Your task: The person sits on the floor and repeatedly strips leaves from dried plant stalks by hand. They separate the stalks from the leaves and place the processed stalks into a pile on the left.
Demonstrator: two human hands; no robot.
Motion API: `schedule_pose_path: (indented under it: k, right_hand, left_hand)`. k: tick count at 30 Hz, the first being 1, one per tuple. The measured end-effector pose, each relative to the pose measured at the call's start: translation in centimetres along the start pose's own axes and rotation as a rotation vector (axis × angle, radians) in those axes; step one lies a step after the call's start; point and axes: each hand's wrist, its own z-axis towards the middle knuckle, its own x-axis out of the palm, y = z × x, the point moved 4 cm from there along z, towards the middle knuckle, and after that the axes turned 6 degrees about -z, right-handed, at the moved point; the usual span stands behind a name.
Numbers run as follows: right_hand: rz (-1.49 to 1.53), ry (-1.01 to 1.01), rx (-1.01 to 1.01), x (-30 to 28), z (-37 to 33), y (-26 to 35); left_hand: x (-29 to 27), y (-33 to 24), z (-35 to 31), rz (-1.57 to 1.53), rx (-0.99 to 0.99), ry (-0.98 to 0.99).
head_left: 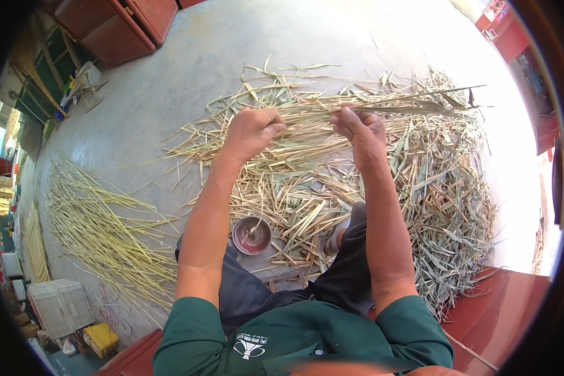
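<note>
**Right hand (362, 135) pinching some leafy stalks (429, 108)**

So they're up over a messy heap of dry stems and leaves (442, 188), tips pointing off to the right. Left hand (250, 133) is curled up just across from it, can't tell if anything's in there. Reddish bowl (263, 245) below, near the legs. Yellowish stalks (106, 225) on the floor (182, 69) at left. Green shirt (319, 326) has a white logo (249, 346) with small white lettering.

1 head-worn fisheye looks down over the floor (169, 81).
</note>
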Motion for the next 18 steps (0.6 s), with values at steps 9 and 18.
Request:
schedule_pose_path:
  k: [9,18]
  right_hand:
    - [0.048,0.027,-0.026,0.0,0.3,0.0]
    - [-0.106,0.256,0.051,4.6,-1.7,-1.5]
  left_hand:
    - [-1.5,1.7,-0.7,-0.187,-0.173,0.092]
    - [1.0,-0.1,-0.4,-0.330,-0.120,0.174]
